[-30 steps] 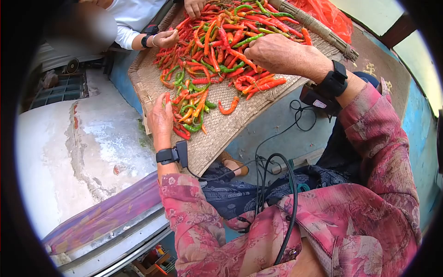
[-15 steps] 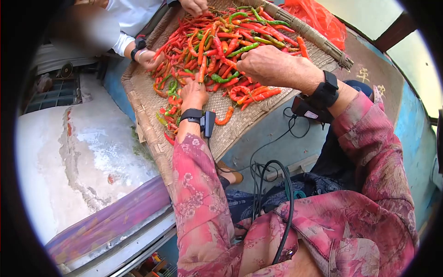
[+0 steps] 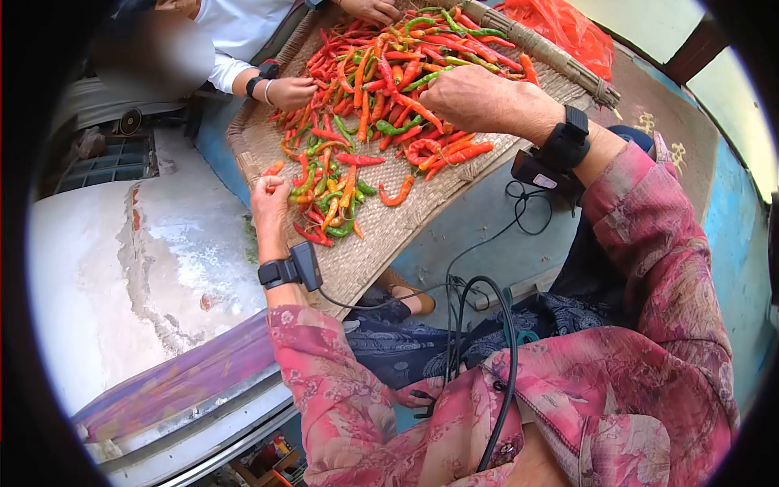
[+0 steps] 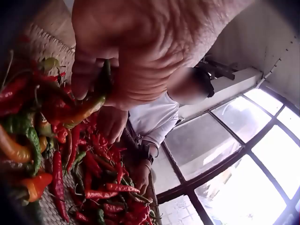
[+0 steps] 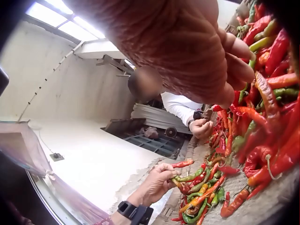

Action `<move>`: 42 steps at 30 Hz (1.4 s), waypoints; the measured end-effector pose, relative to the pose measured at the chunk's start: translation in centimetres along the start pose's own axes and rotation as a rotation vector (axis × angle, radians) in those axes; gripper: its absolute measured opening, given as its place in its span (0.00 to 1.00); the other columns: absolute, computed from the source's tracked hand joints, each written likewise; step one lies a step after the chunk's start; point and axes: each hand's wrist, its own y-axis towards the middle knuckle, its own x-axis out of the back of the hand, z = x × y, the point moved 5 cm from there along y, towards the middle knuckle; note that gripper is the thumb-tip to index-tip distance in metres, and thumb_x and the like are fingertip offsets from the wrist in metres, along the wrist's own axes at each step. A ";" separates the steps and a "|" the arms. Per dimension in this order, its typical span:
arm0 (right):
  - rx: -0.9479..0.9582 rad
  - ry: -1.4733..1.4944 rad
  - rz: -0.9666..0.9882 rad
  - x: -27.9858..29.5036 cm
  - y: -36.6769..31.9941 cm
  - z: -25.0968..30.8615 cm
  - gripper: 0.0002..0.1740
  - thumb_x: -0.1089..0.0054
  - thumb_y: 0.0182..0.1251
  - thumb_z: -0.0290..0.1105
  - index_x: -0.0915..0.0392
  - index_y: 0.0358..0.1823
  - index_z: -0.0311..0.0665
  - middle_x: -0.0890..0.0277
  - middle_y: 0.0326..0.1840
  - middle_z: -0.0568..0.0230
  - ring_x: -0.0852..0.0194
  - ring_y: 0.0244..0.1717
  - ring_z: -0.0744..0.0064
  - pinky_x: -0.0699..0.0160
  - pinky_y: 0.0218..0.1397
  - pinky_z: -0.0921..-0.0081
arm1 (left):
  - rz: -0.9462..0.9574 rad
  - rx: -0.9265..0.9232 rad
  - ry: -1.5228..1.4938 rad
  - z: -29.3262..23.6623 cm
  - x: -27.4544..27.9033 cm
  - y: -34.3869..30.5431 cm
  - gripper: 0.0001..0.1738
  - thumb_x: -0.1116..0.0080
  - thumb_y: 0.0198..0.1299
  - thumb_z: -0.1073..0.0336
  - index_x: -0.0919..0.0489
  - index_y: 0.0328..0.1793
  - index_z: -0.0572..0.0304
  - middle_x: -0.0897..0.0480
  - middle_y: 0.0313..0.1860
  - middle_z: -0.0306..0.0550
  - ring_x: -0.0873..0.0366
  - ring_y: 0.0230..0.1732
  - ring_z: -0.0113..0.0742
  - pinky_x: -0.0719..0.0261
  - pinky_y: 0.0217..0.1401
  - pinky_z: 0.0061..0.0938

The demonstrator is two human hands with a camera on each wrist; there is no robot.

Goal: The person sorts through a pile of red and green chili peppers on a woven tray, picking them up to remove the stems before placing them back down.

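Observation:
My left hand [image 3: 270, 199] is over the near left side of the woven tray [image 3: 381, 215], beside a smaller group of mixed chili peppers [image 3: 331, 199]. Between its thumb and fingers it pinches a green-stemmed, orange-red chili pepper [image 4: 89, 108]. A red chili pepper [image 5: 183, 163] shows just beyond its fingertips in the right wrist view. My right hand [image 3: 479, 99] is bent over the right part of the large heap of red chili peppers [image 3: 389, 69]. Its fingers curl down among green and red peppers; I cannot tell whether they hold one.
Across the tray another person's hand [image 3: 292, 93] reaches toward the heap, and their other hand [image 3: 372, 10] rests at its far edge. A red plastic bag [image 3: 560, 36] lies beyond the rolled rim. Black cables [image 3: 462, 312] hang below the tray, near my lap.
My left hand went from the smaller group to the large heap, then came back left, where it pinches a pepper. My right hand has stayed over the heap. The other person's hands have shifted.

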 end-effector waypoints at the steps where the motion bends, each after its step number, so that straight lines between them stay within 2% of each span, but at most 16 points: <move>1: -0.001 -0.008 -0.003 0.0 -0.3 0.1 0.05 0.48 0.56 0.28 0.29 0.29 0.33 0.29 0.24 0.53 0.25 0.30 0.54 0.26 0.33 0.62 | 0.016 0.083 -0.046 0.4 0.7 -0.5 0.08 0.44 0.47 0.70 0.26 0.36 0.57 0.29 0.26 0.34 0.32 0.23 0.22 0.29 0.23 0.18; 2: 0.000 0.005 -0.020 0.1 -0.5 0.1 0.06 0.48 0.56 0.28 0.29 0.29 0.32 0.29 0.24 0.53 0.25 0.30 0.54 0.26 0.33 0.63 | 0.092 0.133 0.097 1.9 1.4 -0.1 0.17 0.45 0.47 0.69 0.26 0.47 0.57 0.23 0.32 0.40 0.26 0.26 0.29 0.25 0.25 0.24; 3: -0.001 0.006 -0.021 0.2 -0.6 0.2 0.06 0.48 0.56 0.28 0.29 0.29 0.32 0.29 0.24 0.53 0.25 0.30 0.54 0.26 0.33 0.63 | 0.092 0.132 0.099 3.1 1.9 0.2 0.17 0.45 0.47 0.69 0.26 0.47 0.57 0.23 0.32 0.40 0.26 0.26 0.29 0.25 0.25 0.24; 5: -0.002 -0.002 -0.020 0.3 -1.0 0.4 0.05 0.49 0.56 0.28 0.29 0.29 0.32 0.29 0.24 0.52 0.25 0.31 0.54 0.26 0.34 0.63 | 0.069 -0.123 0.614 3.7 2.4 0.2 0.24 0.44 0.47 0.66 0.28 0.55 0.56 0.20 0.40 0.53 0.21 0.32 0.45 0.23 0.33 0.36; 8: 0.017 0.001 0.005 0.4 -1.2 0.7 0.05 0.49 0.56 0.27 0.30 0.29 0.31 0.29 0.25 0.52 0.25 0.31 0.54 0.26 0.33 0.63 | 0.023 -0.190 0.910 -3.7 1.0 -2.5 0.27 0.46 0.49 0.65 0.30 0.59 0.55 0.23 0.47 0.60 0.23 0.41 0.57 0.25 0.43 0.43; 11: 0.021 0.020 0.026 -0.1 -1.1 0.9 0.05 0.49 0.56 0.26 0.30 0.29 0.31 0.28 0.26 0.53 0.25 0.31 0.54 0.26 0.33 0.62 | 0.078 -0.253 0.843 -8.5 -2.6 -2.4 0.24 0.48 0.52 0.67 0.30 0.58 0.54 0.22 0.45 0.60 0.24 0.43 0.58 0.27 0.46 0.43; 13: 0.021 0.027 0.032 -0.3 -1.1 0.8 0.05 0.49 0.56 0.26 0.30 0.29 0.31 0.28 0.26 0.53 0.25 0.32 0.54 0.26 0.33 0.62 | 0.119 -0.597 0.677 -8.5 -6.4 -0.6 0.21 0.52 0.54 0.71 0.28 0.57 0.53 0.23 0.48 0.55 0.24 0.46 0.55 0.26 0.46 0.42; 14: 0.026 0.033 0.016 -0.3 -1.0 0.8 0.05 0.49 0.56 0.26 0.30 0.30 0.31 0.28 0.26 0.53 0.25 0.32 0.54 0.26 0.33 0.62 | 0.125 -0.598 0.669 -7.6 -8.0 1.0 0.21 0.52 0.54 0.71 0.28 0.57 0.53 0.23 0.48 0.55 0.24 0.46 0.55 0.26 0.46 0.42; 16: 0.023 0.036 -0.003 -0.2 -0.8 0.8 0.05 0.50 0.57 0.26 0.29 0.31 0.32 0.28 0.26 0.54 0.24 0.33 0.55 0.25 0.33 0.62 | 0.317 -0.687 1.062 -5.9 -12.0 2.7 0.20 0.53 0.55 0.72 0.28 0.56 0.52 0.24 0.50 0.51 0.25 0.48 0.54 0.25 0.47 0.43; 19: -0.023 0.044 0.016 0.4 -0.5 0.6 0.05 0.50 0.57 0.27 0.28 0.32 0.32 0.27 0.27 0.54 0.24 0.33 0.56 0.25 0.33 0.62 | 0.435 -0.497 1.155 -4.0 -14.3 3.2 0.18 0.54 0.55 0.73 0.29 0.53 0.53 0.27 0.52 0.48 0.25 0.50 0.52 0.25 0.47 0.44; 23: 0.026 0.045 -0.043 0.8 -0.6 0.4 0.05 0.49 0.57 0.28 0.28 0.30 0.33 0.28 0.25 0.55 0.24 0.32 0.56 0.25 0.32 0.64 | 0.348 -0.399 1.255 -1.3 -15.0 5.2 0.13 0.53 0.55 0.73 0.28 0.46 0.51 0.28 0.50 0.54 0.23 0.45 0.54 0.23 0.43 0.46; 32: -0.040 0.041 0.042 1.5 -0.9 0.7 0.06 0.44 0.50 0.26 0.24 0.31 0.35 0.23 0.30 0.55 0.22 0.37 0.57 0.23 0.37 0.63 | 0.101 -0.634 0.582 -5.9 -6.3 1.9 0.09 0.47 0.51 0.73 0.29 0.39 0.57 0.24 0.33 0.55 0.23 0.36 0.54 0.27 0.38 0.39; 35: 0.018 0.031 -0.076 1.0 -1.3 0.8 0.07 0.48 0.56 0.30 0.27 0.27 0.33 0.27 0.24 0.53 0.24 0.31 0.56 0.27 0.33 0.63 | 0.022 -0.522 0.483 -4.7 -2.0 0.0 0.08 0.45 0.52 0.71 0.27 0.40 0.58 0.23 0.31 0.52 0.24 0.33 0.44 0.28 0.36 0.34; 38: -0.003 0.006 -0.042 1.1 -1.4 0.7 0.07 0.48 0.56 0.30 0.27 0.27 0.33 0.27 0.25 0.53 0.24 0.32 0.55 0.27 0.34 0.62 | 0.017 -0.381 0.288 -1.8 0.5 -0.7 0.09 0.43 0.56 0.67 0.24 0.42 0.59 0.22 0.27 0.45 0.25 0.29 0.31 0.28 0.33 0.26; 40: -0.004 0.008 -0.034 1.3 -1.6 0.7 0.07 0.47 0.55 0.30 0.26 0.27 0.33 0.27 0.25 0.53 0.24 0.32 0.55 0.27 0.34 0.63 | -0.040 -0.050 0.049 -0.2 1.6 -2.2 0.10 0.44 0.58 0.65 0.22 0.44 0.60 0.23 0.24 0.40 0.27 0.26 0.23 0.29 0.29 0.21; 42: -0.020 0.021 0.025 1.1 -1.7 1.1 0.06 0.47 0.52 0.26 0.24 0.31 0.34 0.23 0.31 0.54 0.22 0.38 0.57 0.23 0.39 0.63 | -0.060 -0.055 0.086 0.5 2.0 -3.6 0.10 0.44 0.58 0.65 0.22 0.45 0.60 0.23 0.23 0.39 0.27 0.25 0.22 0.30 0.27 0.19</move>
